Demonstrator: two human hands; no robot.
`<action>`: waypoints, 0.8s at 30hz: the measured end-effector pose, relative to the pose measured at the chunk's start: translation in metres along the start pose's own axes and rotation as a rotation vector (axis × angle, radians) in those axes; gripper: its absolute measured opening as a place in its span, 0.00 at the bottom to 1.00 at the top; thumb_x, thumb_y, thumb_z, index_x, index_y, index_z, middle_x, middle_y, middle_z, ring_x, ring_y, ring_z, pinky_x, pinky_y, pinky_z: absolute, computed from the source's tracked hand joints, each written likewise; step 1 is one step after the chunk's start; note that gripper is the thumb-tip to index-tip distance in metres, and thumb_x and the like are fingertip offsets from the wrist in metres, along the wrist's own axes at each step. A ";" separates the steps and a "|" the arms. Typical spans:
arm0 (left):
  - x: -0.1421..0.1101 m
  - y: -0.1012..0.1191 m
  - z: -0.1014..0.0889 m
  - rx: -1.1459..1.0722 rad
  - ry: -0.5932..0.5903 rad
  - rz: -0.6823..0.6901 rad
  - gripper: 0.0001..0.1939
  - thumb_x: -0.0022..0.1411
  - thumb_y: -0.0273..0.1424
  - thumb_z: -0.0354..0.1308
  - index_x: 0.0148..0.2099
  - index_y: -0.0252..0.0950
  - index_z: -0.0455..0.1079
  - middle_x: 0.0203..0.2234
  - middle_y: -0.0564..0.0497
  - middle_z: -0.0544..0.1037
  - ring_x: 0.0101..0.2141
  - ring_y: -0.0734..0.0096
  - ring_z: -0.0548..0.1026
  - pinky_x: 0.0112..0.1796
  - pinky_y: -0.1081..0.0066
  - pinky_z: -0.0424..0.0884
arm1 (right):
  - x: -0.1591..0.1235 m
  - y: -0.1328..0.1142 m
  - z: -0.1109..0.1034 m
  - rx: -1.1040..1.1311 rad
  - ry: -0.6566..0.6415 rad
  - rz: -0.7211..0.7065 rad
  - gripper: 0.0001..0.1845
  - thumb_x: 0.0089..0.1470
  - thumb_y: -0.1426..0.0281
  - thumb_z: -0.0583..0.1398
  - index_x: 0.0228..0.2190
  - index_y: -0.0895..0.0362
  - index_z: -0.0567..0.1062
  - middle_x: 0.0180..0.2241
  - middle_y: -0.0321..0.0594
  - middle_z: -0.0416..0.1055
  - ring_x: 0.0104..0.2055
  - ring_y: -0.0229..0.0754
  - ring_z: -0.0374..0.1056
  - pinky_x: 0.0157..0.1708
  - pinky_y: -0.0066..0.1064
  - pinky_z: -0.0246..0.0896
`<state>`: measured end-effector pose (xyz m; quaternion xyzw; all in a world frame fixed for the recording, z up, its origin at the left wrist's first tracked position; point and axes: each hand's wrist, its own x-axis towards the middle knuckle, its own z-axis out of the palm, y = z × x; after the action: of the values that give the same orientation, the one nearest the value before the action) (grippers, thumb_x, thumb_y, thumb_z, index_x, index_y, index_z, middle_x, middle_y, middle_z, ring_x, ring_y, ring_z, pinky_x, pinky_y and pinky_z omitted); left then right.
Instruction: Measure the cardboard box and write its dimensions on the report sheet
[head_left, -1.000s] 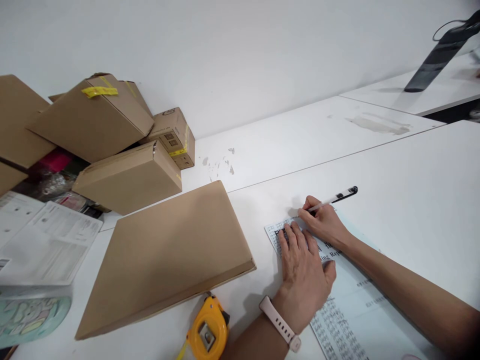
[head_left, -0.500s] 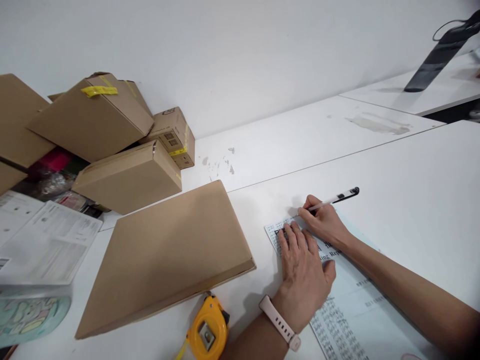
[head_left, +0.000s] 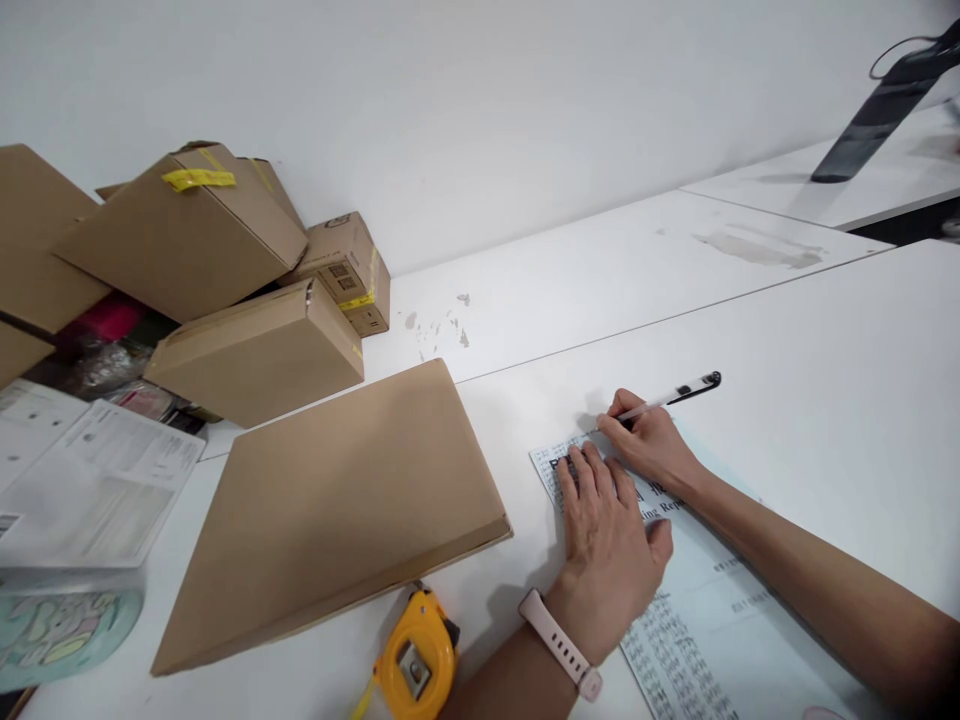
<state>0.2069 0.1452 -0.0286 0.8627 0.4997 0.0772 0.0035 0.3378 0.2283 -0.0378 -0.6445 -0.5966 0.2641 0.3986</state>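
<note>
A pale blue printed booklet (head_left: 720,610) with handwriting along its left margin lies on the white table. My left hand (head_left: 607,550), with a pink watch band (head_left: 559,640) on the wrist, rests flat across its upper part, fingers stretched out. Near the booklet's top edge my right hand (head_left: 656,445) is closed around a pen (head_left: 686,390), its clear barrel slanting up to the right toward a black end. The pen's tip is hidden behind the fingers. Left of my left wrist sits a yellow tape measure (head_left: 416,650).
A flat cardboard box (head_left: 337,510) lies left of the booklet. Behind it are several stacked cartons (head_left: 262,345) against the wall. Papers (head_left: 97,480) and a patterned green container (head_left: 67,625) stand at far left. A dark bottle (head_left: 874,125) is at the far right.
</note>
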 end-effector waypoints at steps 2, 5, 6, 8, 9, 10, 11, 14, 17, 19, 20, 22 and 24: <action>0.000 0.000 0.000 0.002 0.003 0.000 0.37 0.73 0.48 0.42 0.68 0.20 0.57 0.66 0.28 0.61 0.66 0.39 0.58 0.64 0.44 0.57 | 0.000 -0.001 0.000 0.005 0.011 0.006 0.11 0.50 0.67 0.58 0.22 0.51 0.60 0.17 0.28 0.57 0.21 0.37 0.52 0.23 0.31 0.49; -0.002 0.001 0.000 0.002 -0.003 -0.004 0.37 0.72 0.48 0.43 0.68 0.20 0.58 0.67 0.28 0.61 0.66 0.39 0.58 0.64 0.45 0.57 | 0.000 -0.001 -0.005 0.017 0.038 0.021 0.12 0.53 0.65 0.58 0.23 0.51 0.60 0.17 0.28 0.56 0.21 0.37 0.52 0.22 0.31 0.50; -0.002 0.002 0.000 0.001 -0.004 -0.005 0.37 0.72 0.48 0.44 0.68 0.20 0.58 0.67 0.28 0.61 0.66 0.39 0.58 0.64 0.45 0.57 | 0.000 0.000 -0.007 0.010 0.042 0.013 0.11 0.55 0.64 0.58 0.25 0.51 0.62 0.18 0.29 0.58 0.21 0.37 0.53 0.22 0.31 0.50; -0.003 0.002 0.001 0.001 0.001 -0.002 0.37 0.72 0.48 0.44 0.68 0.20 0.58 0.67 0.28 0.60 0.67 0.39 0.57 0.64 0.44 0.57 | 0.002 0.006 -0.015 -0.043 0.027 -0.053 0.08 0.58 0.62 0.57 0.30 0.52 0.67 0.22 0.32 0.65 0.23 0.39 0.58 0.24 0.32 0.54; -0.003 0.001 0.001 0.001 0.007 0.000 0.37 0.72 0.48 0.43 0.68 0.20 0.58 0.67 0.28 0.60 0.67 0.39 0.57 0.64 0.44 0.56 | 0.004 0.010 -0.019 -0.086 0.007 -0.115 0.06 0.59 0.63 0.56 0.34 0.52 0.69 0.26 0.35 0.69 0.25 0.41 0.62 0.26 0.33 0.57; -0.003 0.001 0.002 -0.002 0.011 0.001 0.37 0.72 0.48 0.43 0.68 0.20 0.57 0.67 0.28 0.60 0.67 0.39 0.57 0.64 0.44 0.56 | 0.006 0.015 -0.023 -0.138 -0.013 -0.189 0.07 0.60 0.64 0.54 0.38 0.52 0.72 0.31 0.39 0.72 0.29 0.43 0.65 0.29 0.34 0.60; -0.002 0.001 0.003 -0.005 0.011 0.001 0.37 0.72 0.48 0.44 0.68 0.20 0.57 0.67 0.28 0.60 0.67 0.38 0.57 0.64 0.44 0.56 | 0.009 0.020 -0.026 -0.192 -0.030 -0.267 0.10 0.60 0.67 0.53 0.40 0.51 0.73 0.36 0.42 0.73 0.34 0.46 0.67 0.33 0.36 0.62; 0.001 0.003 0.004 -0.011 -0.018 -0.010 0.38 0.72 0.49 0.45 0.68 0.20 0.57 0.67 0.28 0.59 0.67 0.38 0.57 0.64 0.45 0.56 | 0.016 0.034 -0.031 -0.340 -0.088 -0.454 0.18 0.59 0.73 0.51 0.41 0.52 0.78 0.42 0.49 0.74 0.43 0.53 0.68 0.38 0.41 0.63; -0.003 0.008 -0.005 0.038 -0.022 -0.027 0.38 0.71 0.49 0.47 0.68 0.21 0.57 0.67 0.29 0.60 0.67 0.40 0.57 0.64 0.47 0.56 | 0.019 0.045 -0.028 -0.415 -0.103 -0.526 0.25 0.54 0.80 0.51 0.48 0.53 0.78 0.44 0.51 0.75 0.45 0.55 0.67 0.41 0.43 0.62; -0.015 0.012 -0.020 0.082 0.033 -0.010 0.35 0.72 0.46 0.48 0.67 0.22 0.58 0.66 0.30 0.62 0.67 0.43 0.57 0.65 0.49 0.56 | 0.021 0.052 -0.025 -0.426 -0.056 -0.538 0.28 0.53 0.81 0.52 0.53 0.54 0.76 0.44 0.53 0.75 0.46 0.55 0.67 0.42 0.44 0.61; -0.025 0.013 -0.031 0.080 0.067 0.015 0.32 0.72 0.44 0.48 0.65 0.23 0.61 0.65 0.32 0.65 0.66 0.45 0.58 0.64 0.51 0.56 | 0.022 0.056 -0.023 -0.428 -0.017 -0.540 0.28 0.55 0.81 0.53 0.54 0.54 0.75 0.43 0.53 0.75 0.46 0.55 0.68 0.41 0.44 0.61; -0.051 0.012 -0.053 -0.020 0.130 0.069 0.23 0.73 0.40 0.47 0.58 0.27 0.68 0.57 0.36 0.73 0.60 0.51 0.66 0.62 0.57 0.62 | 0.026 0.063 -0.021 -0.435 0.027 -0.531 0.26 0.57 0.79 0.54 0.55 0.52 0.75 0.43 0.52 0.76 0.46 0.54 0.68 0.39 0.44 0.60; -0.086 0.005 -0.070 -0.218 0.245 0.052 0.13 0.72 0.36 0.50 0.48 0.34 0.71 0.45 0.43 0.77 0.50 0.59 0.72 0.55 0.61 0.69 | 0.029 0.068 -0.019 -0.438 0.036 -0.491 0.23 0.59 0.76 0.55 0.53 0.50 0.75 0.43 0.51 0.77 0.47 0.54 0.69 0.39 0.44 0.60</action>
<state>0.1594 0.0636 0.0295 0.8540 0.4627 0.2357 0.0340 0.3954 0.2549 -0.0794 -0.5562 -0.7698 0.0140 0.3126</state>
